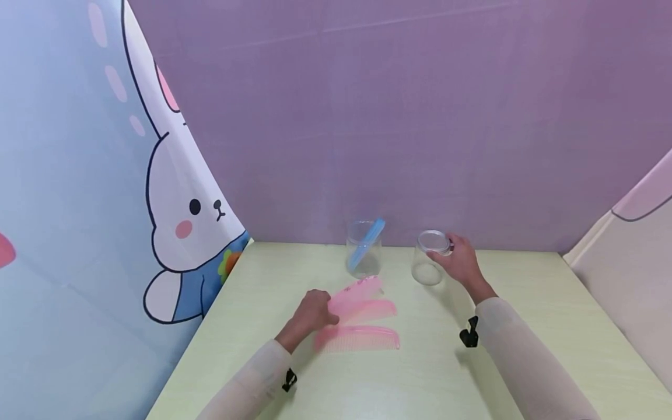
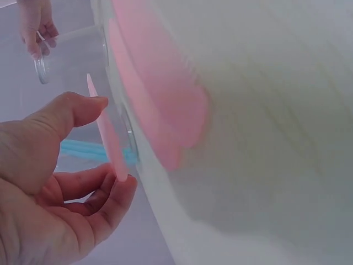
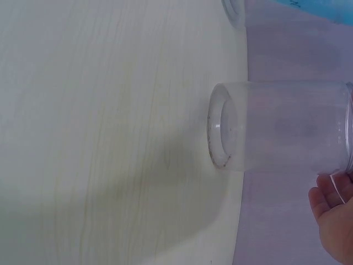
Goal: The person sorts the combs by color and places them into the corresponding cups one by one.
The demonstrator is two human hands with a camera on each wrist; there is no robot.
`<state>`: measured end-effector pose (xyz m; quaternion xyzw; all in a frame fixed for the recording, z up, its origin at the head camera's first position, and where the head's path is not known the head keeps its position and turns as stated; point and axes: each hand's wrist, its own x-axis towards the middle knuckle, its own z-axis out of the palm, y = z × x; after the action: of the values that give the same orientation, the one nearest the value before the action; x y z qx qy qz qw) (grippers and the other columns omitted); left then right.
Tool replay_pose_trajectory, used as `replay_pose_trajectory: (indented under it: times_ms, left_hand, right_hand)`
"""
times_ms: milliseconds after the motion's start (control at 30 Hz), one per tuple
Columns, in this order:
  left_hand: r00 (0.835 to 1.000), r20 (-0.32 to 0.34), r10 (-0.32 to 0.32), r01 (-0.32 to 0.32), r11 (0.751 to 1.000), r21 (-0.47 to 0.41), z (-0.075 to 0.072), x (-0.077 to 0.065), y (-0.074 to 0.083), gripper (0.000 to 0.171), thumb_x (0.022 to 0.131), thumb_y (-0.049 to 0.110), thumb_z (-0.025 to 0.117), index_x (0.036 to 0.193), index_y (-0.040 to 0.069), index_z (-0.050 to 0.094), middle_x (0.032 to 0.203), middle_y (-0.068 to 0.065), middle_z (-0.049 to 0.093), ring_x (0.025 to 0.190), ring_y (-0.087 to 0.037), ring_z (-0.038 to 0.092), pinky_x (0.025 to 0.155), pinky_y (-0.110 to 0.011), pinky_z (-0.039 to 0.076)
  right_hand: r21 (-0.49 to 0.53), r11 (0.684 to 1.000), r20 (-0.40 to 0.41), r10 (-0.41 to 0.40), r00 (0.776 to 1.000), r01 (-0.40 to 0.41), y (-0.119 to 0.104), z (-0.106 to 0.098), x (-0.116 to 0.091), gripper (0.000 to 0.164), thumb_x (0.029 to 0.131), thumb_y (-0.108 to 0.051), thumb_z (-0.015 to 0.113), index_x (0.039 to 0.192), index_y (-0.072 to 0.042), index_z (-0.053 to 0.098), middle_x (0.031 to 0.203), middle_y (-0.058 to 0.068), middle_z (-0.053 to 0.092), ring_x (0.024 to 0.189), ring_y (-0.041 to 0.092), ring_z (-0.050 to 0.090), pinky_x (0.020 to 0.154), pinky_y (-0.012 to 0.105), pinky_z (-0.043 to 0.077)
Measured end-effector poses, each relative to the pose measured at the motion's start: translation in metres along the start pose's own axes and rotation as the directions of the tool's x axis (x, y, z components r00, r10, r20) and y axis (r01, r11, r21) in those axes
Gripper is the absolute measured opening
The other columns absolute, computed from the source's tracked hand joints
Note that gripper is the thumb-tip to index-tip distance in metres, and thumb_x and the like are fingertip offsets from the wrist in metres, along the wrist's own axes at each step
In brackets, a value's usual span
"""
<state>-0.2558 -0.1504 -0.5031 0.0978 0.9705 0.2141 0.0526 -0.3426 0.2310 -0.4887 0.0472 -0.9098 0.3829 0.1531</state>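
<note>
My left hand point(image 1: 313, 312) pinches a pink comb point(image 1: 363, 287) between thumb and fingers; the left wrist view shows this comb point(image 2: 110, 138) edge-on, held off the table. Below it in the head view lie two more pink combs, a middle one point(image 1: 375, 310) and a nearer one point(image 1: 362, 338) with fine teeth. Toward the right, my right hand point(image 1: 462, 259) grips the rim of a clear jar point(image 1: 427, 271). In the right wrist view the jar point(image 3: 292, 127) looks see-through with nothing inside, and the fingers point(image 3: 325, 199) sit at its rim, partly cut off.
Left of the gripped jar stands a second clear jar point(image 1: 362, 233) with long blue flat things point(image 1: 367, 242) leaning inside. A pale wood-grain table point(image 1: 420, 385) lies beneath. Behind it hangs a purple cloth point(image 1: 394, 146); a rabbit-print cloth point(image 1: 173, 216) borders the left.
</note>
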Motion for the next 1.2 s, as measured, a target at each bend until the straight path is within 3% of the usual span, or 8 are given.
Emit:
replay_pose_trajectory:
  times_ms: [600,833,1033,1200]
  left_hand:
    - [0.989,-0.112,0.095,-0.097,0.995,-0.017,-0.016,0.019,0.023,0.027,0.076,0.024,0.085,0.082,0.004,0.067,0.072,0.000,0.054,0.072,-0.015,0.045,0.061,-0.026,0.039]
    - [0.976,-0.149,0.157,-0.160,0.987,-0.006,-0.022,0.028,0.033,0.026,0.078,0.024,0.082,0.071,0.008,0.063,0.065,0.003,0.045,0.069,-0.013,0.040,0.059,-0.024,0.034]
    - [0.962,-0.171,0.213,-0.209,0.977,0.046,-0.028,0.034,0.043,0.024,0.078,0.027,0.082,0.079,0.006,0.069,0.066,0.003,0.051,0.068,-0.012,0.042,0.060,-0.025,0.037]
    - [0.959,-0.177,0.223,-0.217,0.975,0.052,-0.033,0.041,0.055,0.026,0.079,0.028,0.081,0.082,0.005,0.070,0.068,0.001,0.053,0.068,-0.013,0.044,0.060,-0.025,0.038]
  right_hand:
    - [-0.006,0.999,-0.004,-0.042,0.999,0.042,0.007,-0.001,0.016,0.070,0.088,-0.029,0.077,0.138,0.012,0.050,0.124,0.034,0.058,0.119,0.046,0.050,0.095,0.060,0.044]
    - [-0.003,0.999,0.005,-0.043,0.999,0.043,0.009,-0.001,0.020,0.070,0.088,-0.030,0.077,0.138,0.012,0.050,0.124,0.034,0.058,0.120,0.046,0.049,0.095,0.060,0.043]
    - [-0.007,0.999,0.006,-0.034,0.999,0.034,0.010,0.000,0.021,0.072,0.088,-0.030,0.076,0.139,0.011,0.049,0.128,0.035,0.057,0.122,0.046,0.049,0.097,0.061,0.043]
    - [-0.010,0.999,0.004,-0.035,0.999,0.036,0.010,0.000,0.021,0.071,0.088,-0.030,0.076,0.139,0.011,0.050,0.127,0.035,0.057,0.120,0.046,0.050,0.095,0.060,0.043]
